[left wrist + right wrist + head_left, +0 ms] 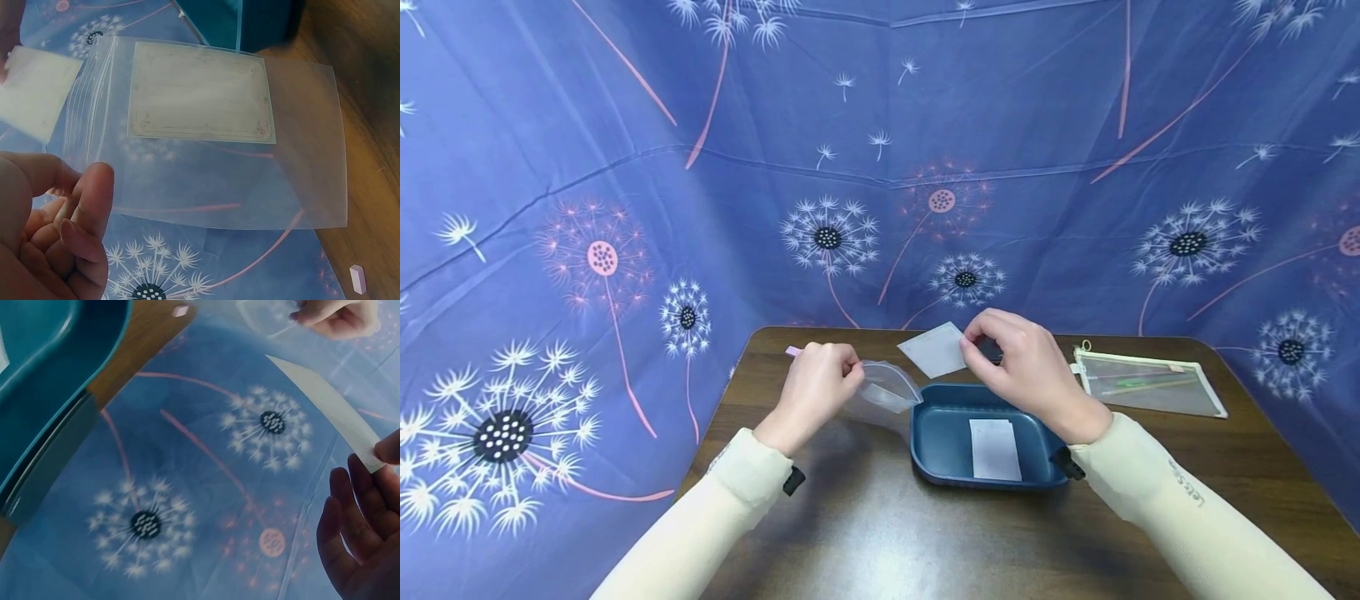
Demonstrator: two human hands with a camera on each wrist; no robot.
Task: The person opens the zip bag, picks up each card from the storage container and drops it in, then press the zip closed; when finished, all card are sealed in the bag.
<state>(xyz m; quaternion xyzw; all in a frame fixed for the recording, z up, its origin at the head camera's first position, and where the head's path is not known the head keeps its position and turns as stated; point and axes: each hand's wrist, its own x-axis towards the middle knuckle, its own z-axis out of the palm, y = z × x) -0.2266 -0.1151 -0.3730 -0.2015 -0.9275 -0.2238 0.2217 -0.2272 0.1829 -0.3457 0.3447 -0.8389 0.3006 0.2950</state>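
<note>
My left hand (818, 385) pinches the zip edge of a clear zip bag (206, 181) by one corner, and the bag's mouth gapes toward the right. Inside the bag lies a cream card (201, 94) with a printed border. Between thumb and fingers, my right hand (1026, 367) holds another pale card (934, 350), raised close to the bag's mouth. Below the right hand is a dark blue tray (928, 454), with more white cards (995, 450) lying in it.
A mesh zip pouch (1150, 383) with pencil-like items inside lies at the table's right rear. A small pale pink block (357, 279) sits on the wooden table (880, 542), near its back left edge. Dandelion-patterned blue cloth (1037, 108) hangs behind.
</note>
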